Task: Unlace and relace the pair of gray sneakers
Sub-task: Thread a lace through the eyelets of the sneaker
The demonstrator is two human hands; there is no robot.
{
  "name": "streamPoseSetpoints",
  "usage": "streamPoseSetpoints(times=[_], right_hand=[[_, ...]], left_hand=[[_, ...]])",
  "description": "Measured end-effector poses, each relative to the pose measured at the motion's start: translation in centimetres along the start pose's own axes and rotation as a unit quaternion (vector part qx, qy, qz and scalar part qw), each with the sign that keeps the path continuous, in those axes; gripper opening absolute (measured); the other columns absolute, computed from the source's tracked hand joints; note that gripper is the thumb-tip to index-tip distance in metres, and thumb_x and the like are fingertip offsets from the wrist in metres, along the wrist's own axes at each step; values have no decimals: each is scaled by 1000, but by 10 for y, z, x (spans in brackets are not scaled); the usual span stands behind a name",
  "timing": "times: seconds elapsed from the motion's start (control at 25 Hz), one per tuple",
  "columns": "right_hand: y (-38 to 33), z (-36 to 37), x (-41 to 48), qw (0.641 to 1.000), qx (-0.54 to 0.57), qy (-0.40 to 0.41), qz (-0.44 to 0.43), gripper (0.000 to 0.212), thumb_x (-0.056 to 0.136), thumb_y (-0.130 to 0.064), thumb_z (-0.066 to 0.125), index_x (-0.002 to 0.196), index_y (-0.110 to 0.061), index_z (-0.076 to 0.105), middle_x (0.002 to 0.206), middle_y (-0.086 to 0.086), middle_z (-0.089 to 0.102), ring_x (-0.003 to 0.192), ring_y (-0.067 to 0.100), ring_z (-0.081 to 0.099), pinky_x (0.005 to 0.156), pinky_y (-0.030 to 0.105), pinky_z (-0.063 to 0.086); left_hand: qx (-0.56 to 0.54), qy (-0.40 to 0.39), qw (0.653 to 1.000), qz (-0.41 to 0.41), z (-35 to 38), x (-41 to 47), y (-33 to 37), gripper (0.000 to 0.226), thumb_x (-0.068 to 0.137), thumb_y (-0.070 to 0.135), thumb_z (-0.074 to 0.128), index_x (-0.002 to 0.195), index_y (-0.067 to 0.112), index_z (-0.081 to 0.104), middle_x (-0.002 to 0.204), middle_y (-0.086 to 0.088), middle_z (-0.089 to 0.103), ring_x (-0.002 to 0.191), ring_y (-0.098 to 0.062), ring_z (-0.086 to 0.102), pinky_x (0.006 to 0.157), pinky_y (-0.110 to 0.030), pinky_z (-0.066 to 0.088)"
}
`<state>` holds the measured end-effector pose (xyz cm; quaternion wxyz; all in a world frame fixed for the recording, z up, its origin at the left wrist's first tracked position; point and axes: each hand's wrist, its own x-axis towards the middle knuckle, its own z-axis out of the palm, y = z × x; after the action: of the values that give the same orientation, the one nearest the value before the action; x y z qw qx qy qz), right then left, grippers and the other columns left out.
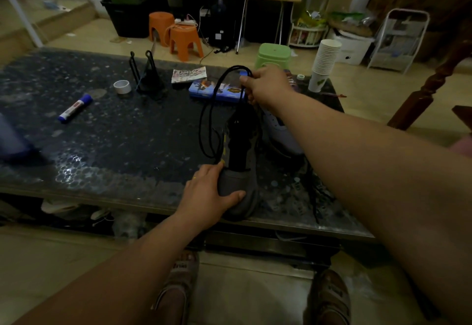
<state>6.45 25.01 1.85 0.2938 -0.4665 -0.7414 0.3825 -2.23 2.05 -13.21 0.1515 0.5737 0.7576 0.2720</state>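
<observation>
The right hand (265, 87) pinches a black cord shoelace (207, 120), raised above and beyond the gray fabric sneaker (240, 171), so the lace slants down toward the eyelets. The left hand (209, 194), nearer the body, wraps the toe and pins the sneaker at the near edge of the dark glass-topped table (115, 133), its long axis pointing away. Which eyelets are threaded is too dark to tell. The right forearm hides most of a pale shoe (281, 130).

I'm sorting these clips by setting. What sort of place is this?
Probably a lived-in room in a home: a low glass-topped table, orange plastic stools on the floor, and cluttered storage bins along the far wall.
</observation>
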Motion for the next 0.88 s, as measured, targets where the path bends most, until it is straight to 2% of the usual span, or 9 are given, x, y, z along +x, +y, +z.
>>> streamPoseSetpoints(times=[0.08, 0.16, 0.28, 0.32, 0.4, 0.6, 0.68, 0.76, 0.88], right_hand=[[-1, -3, -11, 999, 7, -37, 7, 16, 101, -26, 67, 95, -11, 69, 76, 6, 66, 66, 18, 62, 64, 37, 57], [15, -6, -29, 998, 13, -50, 44, 19, 99, -32, 69, 101, -15, 60, 85, 9, 67, 67, 19, 64, 59, 33, 54], [64, -2, -85, 994, -21, -7, 106, 25, 92, -40, 71, 89, -20, 57, 84, 12, 71, 74, 28, 71, 72, 45, 62], [78, 3, -110, 992, -38, -34, 113, 24, 93, -40, 71, 88, -19, 59, 84, 11, 71, 79, 29, 71, 76, 46, 62], [95, 13, -153, 990, -37, -86, 103, 21, 96, -37, 70, 93, -18, 61, 84, 5, 68, 80, 22, 67, 71, 37, 55], [103, 21, -157, 997, -14, -27, 73, 15, 100, -35, 63, 91, -24, 59, 86, -3, 66, 81, 16, 63, 70, 34, 49], [96, 24, -148, 999, -37, 14, 9, 15, 98, -36, 65, 94, -24, 58, 85, -5, 63, 78, 11, 60, 66, 32, 46], [85, 26, -141, 988, -133, 26, -72, 13, 96, -35, 66, 103, -27, 59, 92, -5, 61, 84, 15, 61, 68, 35, 50], [69, 33, -134, 949, -298, -1, -105, 30, 97, -30, 58, 127, -23, 57, 115, 4, 59, 97, 28, 64, 73, 41, 53]], left_hand=[[-24, -13, 1000, -15, -2, 2, 0, 96, 80, 71, 69, 156, 21, 39, 142, 1, 48, 135, -21, 46, 112, -47, 41], [-66, -20, 997, -34, -3, 8, 2, 83, 88, 65, 65, 153, 19, 43, 141, 0, 48, 136, -21, 45, 113, -45, 41], [-114, -1, 992, -51, -5, 21, 8, 52, 98, 48, 61, 138, 16, 54, 129, -4, 53, 124, -24, 55, 107, -44, 46], [-114, 5, 992, -51, -6, 24, 12, 46, 97, 45, 63, 132, 17, 55, 124, -3, 53, 118, -23, 57, 103, -44, 48], [-105, 15, 993, -47, -6, 30, 18, 35, 94, 45, 68, 115, 21, 55, 113, 3, 52, 105, -19, 58, 93, -41, 51], [-91, -2, 995, -44, -18, 38, 19, 28, 97, 48, 64, 89, 23, 54, 89, 0, 57, 80, -17, 56, 63, -32, 38], [-110, 6, 993, -38, -24, 44, 25, 23, 100, 43, 62, 92, 23, 56, 84, 0, 60, 76, -15, 57, 61, -31, 39], [-93, 24, 995, 1, -29, 51, 34, 14, 97, 33, 67, 104, 27, 56, 85, 3, 60, 77, -14, 58, 67, -34, 48], [9, 15, 999, 27, -34, 56, 51, 33, 93, 30, 66, 123, 37, 52, 92, 9, 58, 82, -14, 60, 71, -41, 53]])
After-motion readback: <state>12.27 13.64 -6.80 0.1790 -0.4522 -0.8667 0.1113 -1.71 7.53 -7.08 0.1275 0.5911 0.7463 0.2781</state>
